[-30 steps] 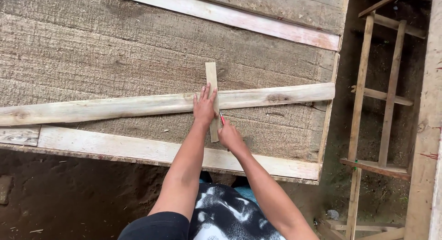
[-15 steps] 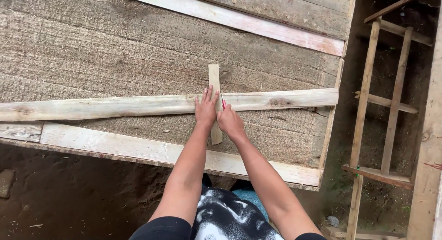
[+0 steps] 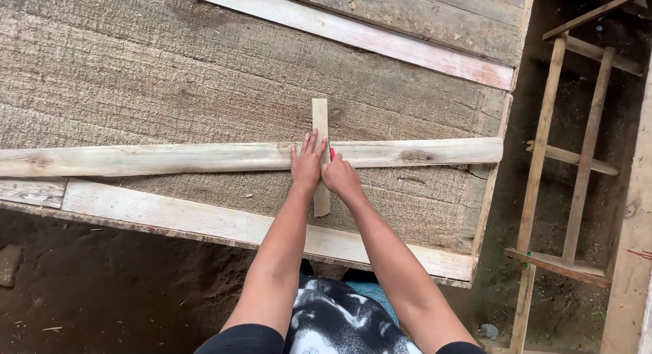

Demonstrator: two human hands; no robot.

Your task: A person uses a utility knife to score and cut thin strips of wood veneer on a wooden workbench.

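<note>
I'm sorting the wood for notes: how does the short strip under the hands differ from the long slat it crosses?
The short strip runs away from the person; the long slat runs left to right. The strip is far shorter and narrower. The strip lies on top where they cross, pressed by the left hand, with the right hand holding a red pencil beside it. Both are pale, rough wood.

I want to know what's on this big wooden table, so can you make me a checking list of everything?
Surface: rough grey plank platform, pale boards along its edges.
Job's things: long pale wooden slat lying crosswise; short narrow wooden strip laid across it; small red marker.
Clutter: nothing seen.
Hands: left hand flat on the slat; right hand holding the marker beside the strip.
Cables: nothing seen.
Surroundings: bare soil, wooden ladder-like frame.
</note>
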